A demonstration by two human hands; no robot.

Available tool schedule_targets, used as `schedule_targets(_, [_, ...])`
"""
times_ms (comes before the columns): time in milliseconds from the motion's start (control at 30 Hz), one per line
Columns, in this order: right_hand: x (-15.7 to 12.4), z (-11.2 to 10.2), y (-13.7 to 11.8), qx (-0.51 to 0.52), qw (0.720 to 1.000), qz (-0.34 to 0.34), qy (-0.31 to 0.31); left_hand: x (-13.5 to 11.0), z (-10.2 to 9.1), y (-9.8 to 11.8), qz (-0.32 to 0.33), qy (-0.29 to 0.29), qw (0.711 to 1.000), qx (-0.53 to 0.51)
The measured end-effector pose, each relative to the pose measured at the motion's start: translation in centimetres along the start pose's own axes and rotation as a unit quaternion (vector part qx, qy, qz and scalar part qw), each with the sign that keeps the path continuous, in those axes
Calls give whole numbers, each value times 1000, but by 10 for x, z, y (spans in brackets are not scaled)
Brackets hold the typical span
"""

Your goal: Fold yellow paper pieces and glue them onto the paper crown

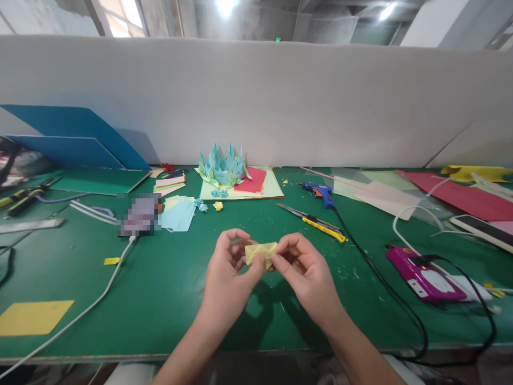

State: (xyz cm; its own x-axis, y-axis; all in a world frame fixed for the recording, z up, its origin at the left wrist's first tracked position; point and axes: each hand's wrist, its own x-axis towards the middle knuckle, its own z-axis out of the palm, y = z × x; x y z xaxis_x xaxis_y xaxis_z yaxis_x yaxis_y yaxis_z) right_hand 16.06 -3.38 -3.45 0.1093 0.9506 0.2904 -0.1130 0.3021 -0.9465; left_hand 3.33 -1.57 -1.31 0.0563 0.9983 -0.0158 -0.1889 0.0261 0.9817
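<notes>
A small piece of folded yellow paper point(260, 250), with crease lines across it, is held just above the green table between both hands. My left hand point(230, 270) pinches its left part, the thumb pressed on the lower front. At the paper's right end, my right hand point(306, 270) grips it between thumb and index finger. The fingers behind the paper are partly hidden. Beyond the hands stands a blue and green folded-paper piece point(222, 166) with pointed tips, next to a red paper sheet point(251, 181). A little yellow folded-paper piece point(218, 206) lies in front of it.
A yellow utility knife point(320, 225) and a blue glue gun point(320, 193) with a black cable lie to the right. Further right is a purple power strip point(425, 272). Light blue paper sheets point(180, 215), a white cable point(108, 289) and a yellow sheet point(36, 317) are left.
</notes>
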Motion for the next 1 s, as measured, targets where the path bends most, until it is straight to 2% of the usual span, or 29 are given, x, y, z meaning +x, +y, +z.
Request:
schedule_targets(200, [-1,1,1,-12,999,-11,30,0,0,-1,18,-7,1000,23])
schedule_targets(367, [0,0,3,-25,999,-10,20,-2,-2,-4,36,4,997,61])
schedule_targets(533, [0,-1,6,-108,991,-75,33,-3,-2,-8,44,-9,996,79])
schedule_targets(733, [0,-3,3,-225,955,-179,69,-2,-3,-10,54,-30,995,79])
schedule_targets(833, [0,-4,3,-253,946,-191,72,-2,-2,-11,54,-34,994,85])
schedule_targets(1000, [1,-3,4,-245,950,-180,63,-3,-2,-12,72,-34,991,108])
